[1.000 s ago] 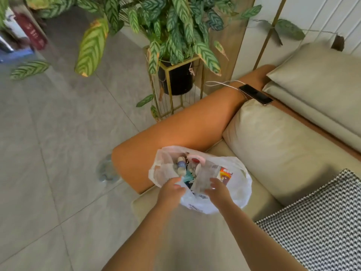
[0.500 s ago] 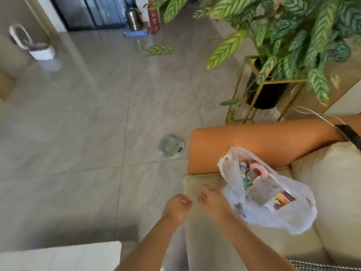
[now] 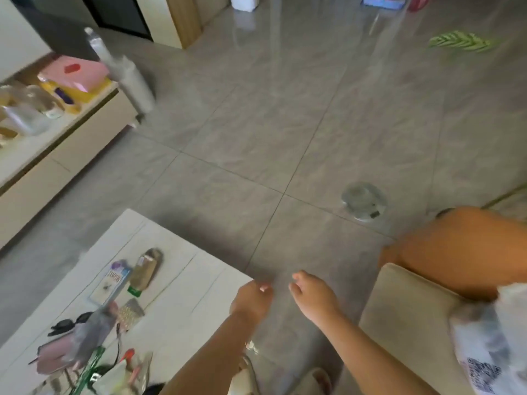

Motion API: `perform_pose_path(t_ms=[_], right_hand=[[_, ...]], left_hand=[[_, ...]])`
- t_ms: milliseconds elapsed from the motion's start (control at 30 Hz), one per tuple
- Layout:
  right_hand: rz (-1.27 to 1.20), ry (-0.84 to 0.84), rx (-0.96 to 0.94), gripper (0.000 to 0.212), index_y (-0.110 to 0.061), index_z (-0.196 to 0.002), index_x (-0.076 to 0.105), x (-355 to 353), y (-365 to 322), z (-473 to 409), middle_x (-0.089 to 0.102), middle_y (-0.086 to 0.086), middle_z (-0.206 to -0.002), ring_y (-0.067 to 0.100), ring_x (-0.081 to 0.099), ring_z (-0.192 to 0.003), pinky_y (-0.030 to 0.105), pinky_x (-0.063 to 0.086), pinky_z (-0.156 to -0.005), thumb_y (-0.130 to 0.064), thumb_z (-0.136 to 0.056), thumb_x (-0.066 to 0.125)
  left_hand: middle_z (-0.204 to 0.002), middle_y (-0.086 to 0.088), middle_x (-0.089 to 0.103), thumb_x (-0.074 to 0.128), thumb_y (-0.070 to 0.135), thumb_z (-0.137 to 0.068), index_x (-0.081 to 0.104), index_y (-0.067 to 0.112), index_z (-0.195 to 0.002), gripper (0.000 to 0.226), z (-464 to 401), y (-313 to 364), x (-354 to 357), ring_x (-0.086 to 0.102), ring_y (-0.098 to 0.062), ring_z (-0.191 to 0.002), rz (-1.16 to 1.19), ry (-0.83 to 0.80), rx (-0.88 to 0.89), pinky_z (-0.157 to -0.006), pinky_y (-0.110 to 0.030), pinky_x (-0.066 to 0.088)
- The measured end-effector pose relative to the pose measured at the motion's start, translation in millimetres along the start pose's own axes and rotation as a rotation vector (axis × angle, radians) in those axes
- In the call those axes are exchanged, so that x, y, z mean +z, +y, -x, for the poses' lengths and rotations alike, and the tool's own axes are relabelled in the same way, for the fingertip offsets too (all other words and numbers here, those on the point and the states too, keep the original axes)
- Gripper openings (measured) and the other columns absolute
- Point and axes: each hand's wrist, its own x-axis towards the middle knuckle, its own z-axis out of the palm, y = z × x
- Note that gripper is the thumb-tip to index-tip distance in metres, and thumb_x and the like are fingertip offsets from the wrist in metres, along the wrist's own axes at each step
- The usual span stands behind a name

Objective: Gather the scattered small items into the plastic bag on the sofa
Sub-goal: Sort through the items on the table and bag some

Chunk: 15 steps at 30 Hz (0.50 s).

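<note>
Both hands empty over the floor [image 3: 285,124], between bench and sofa. Left hand [image 3: 252,300] fingers loosely curled, pinching nothing; right hand [image 3: 312,296] relaxed, fingers half spread. Plastic bag [image 3: 490,337] sits on the sofa [image 3: 407,315] seat at far right, by the orange armrest. Small items [image 3: 114,303] lie scattered on the white bench [image 3: 176,280] at lower left; blurred.

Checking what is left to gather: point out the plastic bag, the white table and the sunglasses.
plastic bag [image 3: 484,346]: head view, on its white side wall above the printed code.
white table [image 3: 182,292]: head view, on a bare part of its top.
sunglasses [image 3: 67,325]: head view, on the dark frame.
</note>
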Motion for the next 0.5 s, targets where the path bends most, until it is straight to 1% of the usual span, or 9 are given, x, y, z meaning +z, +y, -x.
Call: perform_pose_path(t_ms=[133, 200, 300, 367, 433, 500], right_hand=[[0.08, -0.079, -0.117, 0.037, -0.021, -0.127, 0.053, 40.6, -59.7, -18.4, 0.06, -0.001, -0.129, 0.02, 0.055, -0.118, 0.029, 0.044, -0.093, -0.035, -0.096, 0.04], [0.13, -0.121, -0.16, 0.036, -0.019, -0.125, 0.053, 60.4, -87.6, -25.6, 0.061, 0.002, -0.126, 0.022, 0.056, -0.117, 0.031, 0.046, -0.092, -0.035, -0.097, 0.039], [0.191, -0.187, -0.197, 0.033, -0.019, -0.12, 0.053, 90.3, -127.4, -35.7, 0.063, 0.004, -0.121, 0.024, 0.059, -0.112, 0.032, 0.048, -0.088, -0.037, -0.097, 0.037], [0.202, -0.219, -0.221, 0.035, -0.021, -0.124, 0.05, 107.8, -153.5, -41.0, 0.062, 0.002, -0.123, 0.023, 0.058, -0.114, 0.032, 0.047, -0.088, -0.037, -0.097, 0.037], [0.21, -0.245, -0.276, 0.038, -0.021, -0.13, 0.048, 125.3, -179.0, -47.3, 0.059, 0.001, -0.127, 0.021, 0.056, -0.117, 0.031, 0.047, -0.09, -0.036, -0.097, 0.036], [0.227, -0.269, -0.341, 0.038, -0.019, -0.131, 0.048, 141.9, -202.9, -53.8, 0.059, 0.002, -0.127, 0.021, 0.055, -0.118, 0.03, 0.047, -0.09, -0.034, -0.098, 0.036]], left_hand=[[-0.117, 0.003, 0.065, 0.048, 0.039, -0.092, 0.062, 0.025, -0.112, 0.029, -9.1, -70.3, -40.7, 0.063, -0.019, -0.104, 0.121, 0.055, -0.101, -0.096, -0.037, 0.051], [-0.114, 0.002, 0.066, 0.048, 0.041, -0.091, 0.062, 0.026, -0.11, 0.028, -12.2, -102.9, -57.2, 0.063, -0.019, -0.103, 0.161, 0.08, -0.156, -0.095, -0.037, 0.051], [-0.114, -0.002, 0.066, 0.05, 0.038, -0.092, 0.063, 0.02, -0.112, 0.03, -18.2, -150.6, -77.7, 0.063, -0.021, -0.105, 0.221, 0.098, -0.222, -0.096, -0.036, 0.05], [-0.115, -0.005, 0.066, 0.05, 0.034, -0.093, 0.062, 0.016, -0.114, 0.03, -22.2, -179.5, -90.9, 0.062, -0.022, -0.107, 0.26, 0.108, -0.266, -0.097, -0.036, 0.049], [-0.113, -0.005, 0.066, 0.05, 0.034, -0.092, 0.063, 0.017, -0.112, 0.029, -25.1, -205.7, -103.3, 0.063, -0.022, -0.104, 0.311, 0.143, -0.303, -0.095, -0.036, 0.05], [-0.111, -0.005, 0.067, 0.05, 0.035, -0.092, 0.064, 0.018, -0.11, 0.028, -29.4, -229.5, -115.9, 0.064, -0.022, -0.102, 0.339, 0.182, -0.339, -0.091, -0.032, 0.051]])
